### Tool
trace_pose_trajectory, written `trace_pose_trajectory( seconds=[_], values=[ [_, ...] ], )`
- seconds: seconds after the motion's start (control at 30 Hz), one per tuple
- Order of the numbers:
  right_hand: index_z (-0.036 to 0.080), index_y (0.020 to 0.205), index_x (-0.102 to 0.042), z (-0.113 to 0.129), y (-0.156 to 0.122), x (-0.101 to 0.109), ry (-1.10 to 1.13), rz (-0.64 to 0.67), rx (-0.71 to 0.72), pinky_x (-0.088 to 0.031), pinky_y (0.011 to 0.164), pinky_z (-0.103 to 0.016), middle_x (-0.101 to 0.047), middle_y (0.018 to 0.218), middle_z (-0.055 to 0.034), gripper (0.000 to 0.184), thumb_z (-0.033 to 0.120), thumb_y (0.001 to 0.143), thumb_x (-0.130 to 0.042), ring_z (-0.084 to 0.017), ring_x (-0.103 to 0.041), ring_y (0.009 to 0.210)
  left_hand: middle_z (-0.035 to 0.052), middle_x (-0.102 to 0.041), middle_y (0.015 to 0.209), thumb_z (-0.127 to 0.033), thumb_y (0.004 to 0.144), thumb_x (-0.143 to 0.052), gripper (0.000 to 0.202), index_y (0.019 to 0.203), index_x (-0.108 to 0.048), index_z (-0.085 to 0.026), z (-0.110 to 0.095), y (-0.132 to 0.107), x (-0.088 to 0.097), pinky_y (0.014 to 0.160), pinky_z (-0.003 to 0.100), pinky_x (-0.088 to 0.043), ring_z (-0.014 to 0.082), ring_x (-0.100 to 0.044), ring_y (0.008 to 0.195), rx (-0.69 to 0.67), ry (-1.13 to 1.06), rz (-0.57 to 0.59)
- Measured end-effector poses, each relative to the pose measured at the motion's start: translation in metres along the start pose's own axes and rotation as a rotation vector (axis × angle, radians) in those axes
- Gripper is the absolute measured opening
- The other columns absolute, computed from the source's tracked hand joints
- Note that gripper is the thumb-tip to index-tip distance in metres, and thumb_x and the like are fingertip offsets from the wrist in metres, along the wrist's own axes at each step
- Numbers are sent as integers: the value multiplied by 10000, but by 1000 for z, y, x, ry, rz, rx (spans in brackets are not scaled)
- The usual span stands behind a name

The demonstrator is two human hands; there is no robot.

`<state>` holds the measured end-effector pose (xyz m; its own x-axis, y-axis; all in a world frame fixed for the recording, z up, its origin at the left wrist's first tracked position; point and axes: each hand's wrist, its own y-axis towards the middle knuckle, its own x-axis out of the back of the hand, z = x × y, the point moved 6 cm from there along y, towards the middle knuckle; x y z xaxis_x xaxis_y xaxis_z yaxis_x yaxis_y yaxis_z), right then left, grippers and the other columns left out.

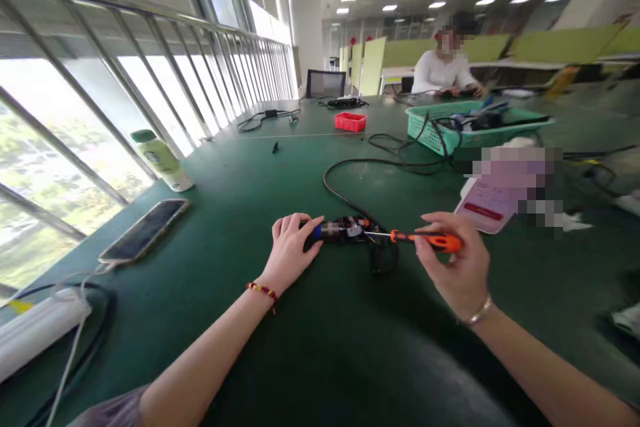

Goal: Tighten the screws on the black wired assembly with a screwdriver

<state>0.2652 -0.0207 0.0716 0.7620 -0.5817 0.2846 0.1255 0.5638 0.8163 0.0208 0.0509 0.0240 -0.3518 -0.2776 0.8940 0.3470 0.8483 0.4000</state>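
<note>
On the green table lies a dark, opened electrical device (343,229) with a blue end, a silvery band and bits of orange inside. My left hand (293,243) grips its blue end between thumb and fingers. In my right hand (457,260) is a screwdriver (425,239) with an orange and black handle, held nearly level. Its thin shaft points left and the tip reaches the right part of the device; whether it sits in a screw is too small to tell. A black cable (345,197) curves away behind the device, and a black part (383,259) lies just below it.
A green basket (435,130) of tools and cables stands back right, near a pink-screened phone (485,207). A small red tray (350,122) is farther back. At left are a bottle (163,160), another phone (145,231) and a railing (125,7). A person (443,71) sits opposite.
</note>
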Motion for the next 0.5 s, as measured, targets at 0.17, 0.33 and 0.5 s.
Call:
trace_pose_trajectory(
  seconds=[0.17,0.33,0.5],
  values=[
    [218,980,-567,-2,0,4,35,3,-13,-524,646,-285,-602,865,-18,244,164,751,-634,-148,-622,713,69,-530,1137,-234,842,-580,424,1263,-531,-233,-4,-1,1,1031,474,-289,248,-455,1119,-10,2,-10],
    [225,898,-579,-1,-1,0,59,78,-46,-497,562,-257,-568,678,31,141,171,777,-625,-133,-602,607,67,-530,1137,-270,857,-563,414,1267,-517,-230,-3,-1,2,1029,477,-290,247,-457,1119,-24,-3,-28],
    [217,1041,-551,-2,-2,2,87,24,6,-533,700,-327,-575,955,-41,322,131,741,-631,-174,-603,819,71,-530,1136,-270,860,-554,403,1258,-518,-218,-3,-1,3,1029,475,-291,247,-455,1121,-26,-3,-26]
  ],
)
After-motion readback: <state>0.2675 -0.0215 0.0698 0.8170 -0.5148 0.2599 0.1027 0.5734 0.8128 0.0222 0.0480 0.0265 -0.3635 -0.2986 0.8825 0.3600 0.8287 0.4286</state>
